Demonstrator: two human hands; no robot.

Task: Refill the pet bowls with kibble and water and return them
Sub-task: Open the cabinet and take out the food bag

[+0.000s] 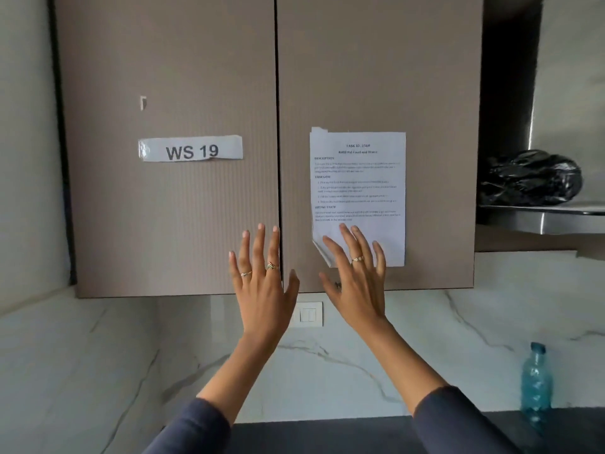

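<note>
Both hands were raised, palms forward and fingers spread, grasping nothing. The left hand stood in front of the seam between the two cabinet doors, fingertips up, rings on two fingers. The right hand, one ring showing, tilted slightly leftward across the lower corner of the task sheet taped to the right door; whether either hand touched the cabinet could not be told. Dark sleeves covered both forearms to just below the wrists.

A "WS 19" label was stuck on the left door. Below the cabinet ran a marble wall with a switch plate between the wrists. At the lower right a blue bottle stood on the dark desk, and a crumpled black bag lay on a steel ledge to the right.

No pet bowls and no kibble were in view. Judged from that, the job appeared to stand at its very start, with bowls yet to be fetched, filled and returned.
</note>
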